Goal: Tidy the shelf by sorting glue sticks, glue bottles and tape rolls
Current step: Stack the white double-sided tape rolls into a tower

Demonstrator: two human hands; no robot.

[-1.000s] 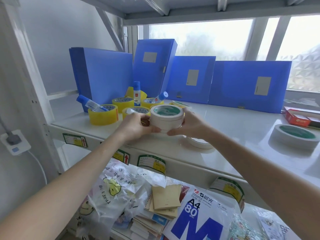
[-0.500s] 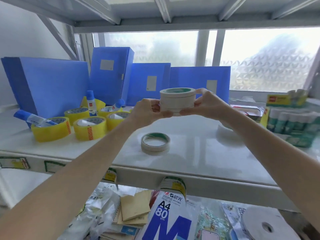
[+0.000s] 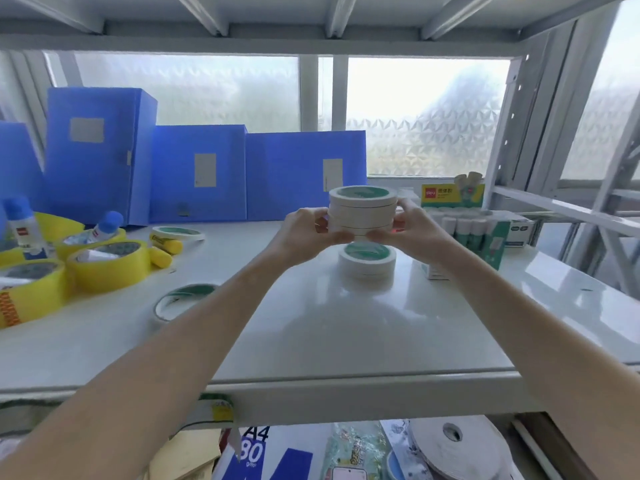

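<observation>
White metal shelving stands before a frosted window, and its glossy shelf (image 3: pixel 311 341) carries the clutter. Both hands hold one stack of white tape rolls (image 3: pixel 362 210) in the air: the left hand (image 3: pixel 306 232) grips its left side, the right hand (image 3: pixel 410 230) its right side, fingers curled against the rolls, so each grip is clamped on the stack. Directly under it a second, shorter stack of white rolls (image 3: pixel 367 265) rests on the shelf, with a clear gap between the two.

Two single white rolls lie apart: one at 8 o'clock from the held stack (image 3: pixel 180 301), partly hidden by the left forearm, one at 9 o'clock (image 3: pixel 178 233). Three yellow tape rolls (image 3: pixel 109 268) cluster at the left edge, with two blue-capped glue bottles (image 3: pixel 22 230) among them. Four blue file boxes (image 3: pixel 199 173) line the back. At 3 o'clock an open carton holds a row of glue sticks (image 3: pixel 464 230); their number cannot be told. Bare shelf spreads from the centre to the front edge.
</observation>
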